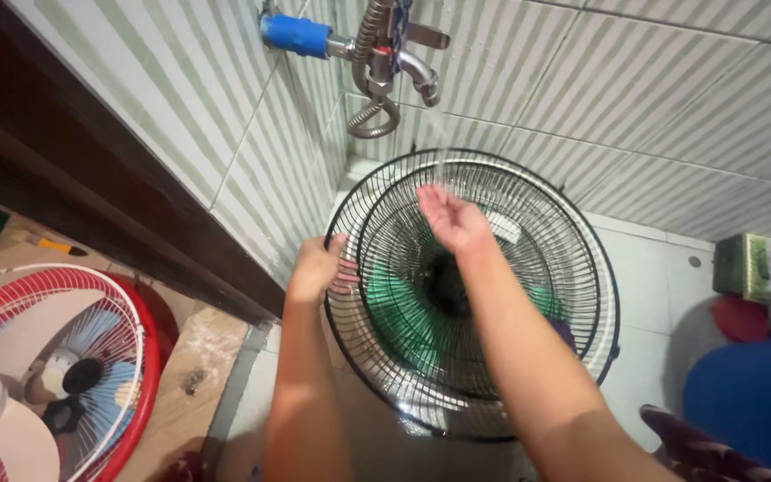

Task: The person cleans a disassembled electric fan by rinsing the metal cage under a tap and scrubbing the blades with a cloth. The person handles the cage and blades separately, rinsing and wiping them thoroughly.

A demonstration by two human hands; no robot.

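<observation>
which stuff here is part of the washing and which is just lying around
In use: black fan grille, gripped at its rim by the left hand; right hand under the running tap.
Lying about: red and white fan, green box, blue tub.

1. A round black wire fan grille point(493, 375) stands tilted in the corner where two tiled walls point(225, 116) meet, its lower edge on the tiled floor point(662, 286).
2. A metal tap point(417, 76) sticks out of the wall above the grille's upper rim, with a blue plastic pipe fitting point(294, 36) to its left.
3. The left hand point(319, 268) grips the grille's left rim; the right hand point(452, 219) lies open over its upper part, below the tap.
4. Left of the wall, beyond a dark door frame point(91, 187), a red and white fan point(55, 375) lies on the floor.
5. Far right, a small box point(747, 266) sits behind a large blue container point(760, 402).
</observation>
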